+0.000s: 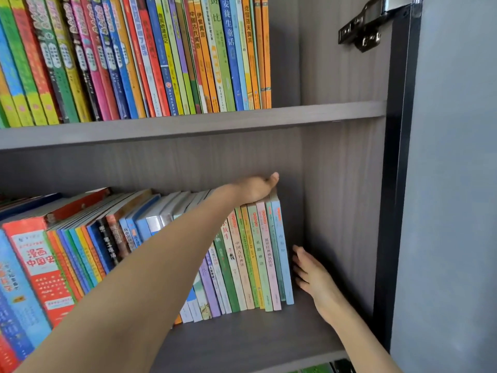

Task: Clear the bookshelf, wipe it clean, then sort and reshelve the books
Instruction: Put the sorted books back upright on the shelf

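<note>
One grey bookshelf (341, 170) is filling nearly the whole view, with its door (457, 184) standing at the right. The upper row (134, 57) of books is standing on the upper board (242, 119), tightly packed and leaning a little to the left, well apart from the right wall. The lower row (80, 251) is standing on the lower board (255, 337), and its books are leaning to the left too.

The left hand (255, 188) is lying on the tops of the last books at the right end of the lower row, with the thumb pointing right. Its fingers are hiding behind the tops, so I cannot tell if it is gripping them. The right hand (313, 277) is resting low at the right of the same row, with fingers straight and a little spread, holding nothing. Its fingertips are touching the cover of the blue book (282, 251), the last one in the row. A metal hinge (371, 20) is sitting at the top right, between shelf and door.
</note>
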A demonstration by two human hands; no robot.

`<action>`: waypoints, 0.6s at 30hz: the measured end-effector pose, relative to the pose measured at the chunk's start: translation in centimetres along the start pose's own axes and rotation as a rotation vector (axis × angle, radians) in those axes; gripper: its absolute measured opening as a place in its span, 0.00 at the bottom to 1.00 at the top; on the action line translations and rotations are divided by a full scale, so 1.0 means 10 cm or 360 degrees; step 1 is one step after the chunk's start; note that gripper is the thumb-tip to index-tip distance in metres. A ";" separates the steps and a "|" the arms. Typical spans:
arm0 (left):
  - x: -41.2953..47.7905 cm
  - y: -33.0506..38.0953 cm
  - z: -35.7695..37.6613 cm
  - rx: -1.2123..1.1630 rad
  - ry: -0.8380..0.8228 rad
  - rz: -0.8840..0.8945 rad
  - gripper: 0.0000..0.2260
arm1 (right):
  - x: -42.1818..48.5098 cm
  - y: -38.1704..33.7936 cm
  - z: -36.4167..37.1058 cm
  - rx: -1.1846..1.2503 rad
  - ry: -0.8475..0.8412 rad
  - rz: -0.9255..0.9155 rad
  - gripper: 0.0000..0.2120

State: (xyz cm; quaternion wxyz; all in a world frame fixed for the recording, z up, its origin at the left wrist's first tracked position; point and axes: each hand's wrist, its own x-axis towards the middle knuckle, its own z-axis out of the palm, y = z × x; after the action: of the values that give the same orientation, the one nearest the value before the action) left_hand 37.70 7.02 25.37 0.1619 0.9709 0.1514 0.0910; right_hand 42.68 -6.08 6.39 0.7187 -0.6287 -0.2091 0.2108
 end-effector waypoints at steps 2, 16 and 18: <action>-0.05 0.02 -0.04 -0.0001 -0.0082 -0.0005 0.31 | 0.02 -0.02 0.00 -0.0076 -0.0110 -0.0047 0.25; -0.43 -0.27 0.03 0.0788 -0.0018 0.0561 0.41 | -0.03 0.15 0.05 -0.0669 -0.0445 -0.0406 0.51; -0.39 -0.29 0.05 0.0737 0.0040 0.0569 0.40 | 0.01 0.18 0.05 -0.0702 -0.0404 -0.0454 0.49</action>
State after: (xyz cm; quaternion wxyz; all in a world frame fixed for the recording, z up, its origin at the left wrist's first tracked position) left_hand 33.40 8.20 23.37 -0.0844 0.9920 -0.0033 0.0933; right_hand 42.42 -5.45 4.71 0.5551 -0.7027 -0.4245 0.1341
